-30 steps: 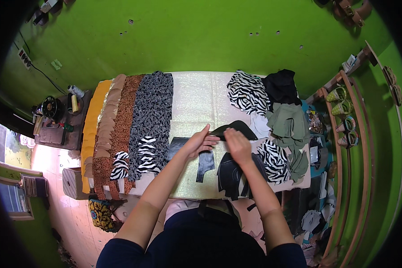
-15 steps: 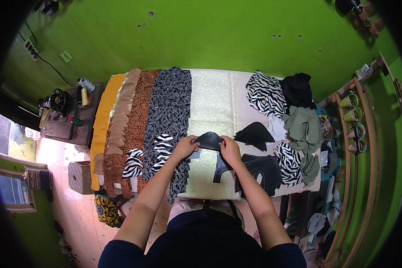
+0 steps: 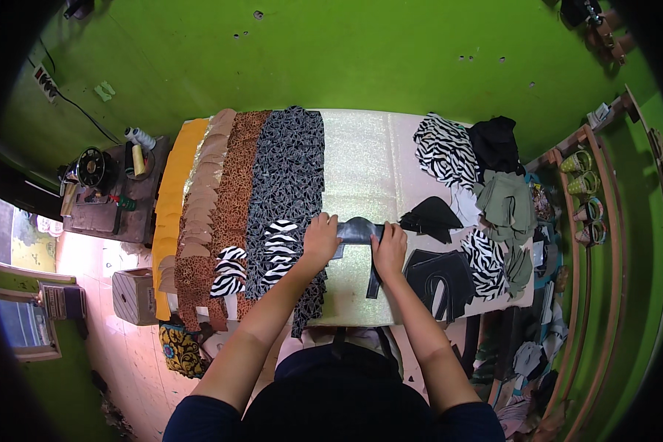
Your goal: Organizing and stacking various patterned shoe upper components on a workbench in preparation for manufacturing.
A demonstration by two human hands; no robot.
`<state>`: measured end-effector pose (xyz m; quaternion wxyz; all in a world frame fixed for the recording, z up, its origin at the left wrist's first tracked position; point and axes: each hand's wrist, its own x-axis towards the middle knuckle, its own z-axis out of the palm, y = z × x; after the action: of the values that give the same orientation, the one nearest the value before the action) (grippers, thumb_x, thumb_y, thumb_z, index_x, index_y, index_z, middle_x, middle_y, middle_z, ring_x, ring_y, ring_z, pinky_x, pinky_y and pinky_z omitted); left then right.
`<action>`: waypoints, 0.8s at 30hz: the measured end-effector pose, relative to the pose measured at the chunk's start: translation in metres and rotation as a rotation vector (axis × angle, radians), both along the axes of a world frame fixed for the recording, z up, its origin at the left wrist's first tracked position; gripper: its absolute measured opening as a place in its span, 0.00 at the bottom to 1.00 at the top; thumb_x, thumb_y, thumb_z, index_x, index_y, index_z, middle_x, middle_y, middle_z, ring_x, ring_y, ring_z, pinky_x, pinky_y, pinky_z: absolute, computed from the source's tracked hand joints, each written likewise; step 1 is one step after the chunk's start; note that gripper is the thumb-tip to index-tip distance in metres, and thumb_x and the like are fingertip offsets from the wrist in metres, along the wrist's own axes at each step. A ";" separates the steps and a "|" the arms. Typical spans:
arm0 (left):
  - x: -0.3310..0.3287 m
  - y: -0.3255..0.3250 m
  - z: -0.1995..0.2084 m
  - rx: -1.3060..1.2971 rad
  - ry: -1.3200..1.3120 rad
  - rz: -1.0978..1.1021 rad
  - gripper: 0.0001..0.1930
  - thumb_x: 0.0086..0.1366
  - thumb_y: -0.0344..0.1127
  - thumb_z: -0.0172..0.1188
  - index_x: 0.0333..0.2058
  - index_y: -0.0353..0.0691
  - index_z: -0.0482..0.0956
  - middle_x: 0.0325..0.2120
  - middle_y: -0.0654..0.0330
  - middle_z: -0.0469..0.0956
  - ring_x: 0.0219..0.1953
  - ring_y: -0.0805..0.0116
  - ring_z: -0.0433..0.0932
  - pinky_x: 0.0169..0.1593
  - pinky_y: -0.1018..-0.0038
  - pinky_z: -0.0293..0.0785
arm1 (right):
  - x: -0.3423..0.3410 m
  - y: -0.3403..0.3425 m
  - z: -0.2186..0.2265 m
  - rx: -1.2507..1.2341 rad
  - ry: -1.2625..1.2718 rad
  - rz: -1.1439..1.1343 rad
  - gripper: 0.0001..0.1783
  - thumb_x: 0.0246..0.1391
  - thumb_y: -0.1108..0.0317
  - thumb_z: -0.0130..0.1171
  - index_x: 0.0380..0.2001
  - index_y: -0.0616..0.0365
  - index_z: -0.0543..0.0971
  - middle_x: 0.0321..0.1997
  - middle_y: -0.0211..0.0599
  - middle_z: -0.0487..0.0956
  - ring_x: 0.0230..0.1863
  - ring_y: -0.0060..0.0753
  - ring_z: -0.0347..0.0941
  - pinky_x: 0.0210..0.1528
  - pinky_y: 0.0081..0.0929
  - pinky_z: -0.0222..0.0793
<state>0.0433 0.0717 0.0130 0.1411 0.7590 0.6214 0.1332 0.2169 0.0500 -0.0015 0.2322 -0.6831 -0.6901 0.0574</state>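
Note:
Over the shimmering pale sheet [image 3: 353,180], my left hand [image 3: 321,239] and my right hand [image 3: 390,247] grip opposite ends of a shiny black leather-like piece [image 3: 357,231]. The fingers of both hands are closed, thumbs towards each other. A narrow dark strip [image 3: 373,284] hangs or lies below my right hand; whether it belongs to the same piece I cannot tell. Beside my left hand are zebra-print cut pieces [image 3: 280,250], resting on overlapping black-and-grey patterned pieces [image 3: 283,169]. Close to my right hand lie a pointed stack of black pieces [image 3: 429,219] and larger curved black pieces [image 3: 427,276].
Rows of leopard-print [image 3: 241,162], tan [image 3: 208,177] and yellow pieces [image 3: 172,184] cover the table's left. Zebra-print [image 3: 446,151] and olive fabric [image 3: 504,206] pile at its right. A sewing machine [image 3: 92,167] with thread spools stands far left; a wooden rack [image 3: 593,280] holds shoes at right.
Both hands have turned the black piece, so its broad curved face now looks flatter and narrower. My fingers have come up over its upper edge. The whole view has shifted slightly.

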 end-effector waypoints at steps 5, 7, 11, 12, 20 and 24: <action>-0.005 0.005 -0.004 -0.046 -0.011 -0.105 0.23 0.44 0.37 0.65 0.41 0.40 0.70 0.39 0.54 0.67 0.44 0.56 0.67 0.45 0.66 0.65 | -0.010 0.000 0.022 -0.371 0.040 -0.246 0.30 0.42 0.60 0.62 0.48 0.62 0.67 0.49 0.51 0.65 0.50 0.50 0.62 0.51 0.42 0.58; 0.002 0.012 0.004 -0.037 0.051 -0.131 0.21 0.44 0.37 0.65 0.39 0.40 0.71 0.38 0.55 0.67 0.43 0.57 0.66 0.45 0.65 0.63 | 0.012 0.009 0.014 -0.380 0.134 -0.240 0.26 0.41 0.62 0.62 0.45 0.61 0.70 0.43 0.50 0.70 0.47 0.50 0.66 0.49 0.41 0.62; 0.002 0.021 0.021 -0.073 0.135 -0.266 0.17 0.46 0.37 0.63 0.36 0.41 0.72 0.36 0.56 0.69 0.44 0.57 0.65 0.46 0.63 0.61 | 0.026 0.015 0.032 -0.320 0.310 0.019 0.16 0.44 0.67 0.58 0.37 0.63 0.71 0.38 0.54 0.72 0.41 0.53 0.70 0.44 0.37 0.65; 0.000 0.020 0.029 -0.014 0.079 -0.291 0.15 0.48 0.37 0.62 0.34 0.40 0.71 0.33 0.54 0.70 0.41 0.56 0.69 0.43 0.64 0.64 | 0.026 0.014 0.040 -0.306 0.460 0.033 0.12 0.47 0.69 0.55 0.34 0.63 0.70 0.35 0.53 0.74 0.40 0.54 0.71 0.42 0.38 0.65; -0.025 -0.018 0.105 0.031 -0.603 -0.082 0.18 0.51 0.34 0.62 0.40 0.38 0.69 0.29 0.48 0.77 0.34 0.53 0.77 0.38 0.69 0.70 | 0.029 -0.006 0.093 -0.190 0.927 0.200 0.14 0.50 0.73 0.55 0.41 0.61 0.68 0.32 0.34 0.75 0.32 0.20 0.70 0.35 0.18 0.66; -0.066 -0.064 0.095 -0.050 -0.763 0.228 0.26 0.52 0.29 0.60 0.50 0.40 0.60 0.35 0.53 0.77 0.38 0.69 0.76 0.40 0.75 0.70 | -0.018 -0.029 0.080 -0.339 1.063 0.288 0.19 0.50 0.73 0.56 0.46 0.58 0.65 0.33 0.35 0.75 0.33 0.21 0.70 0.36 0.17 0.66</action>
<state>-0.0230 0.0078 0.1079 0.3644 0.5776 0.6076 0.4054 0.1992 0.0210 0.0782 0.4241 -0.4872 -0.5458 0.5337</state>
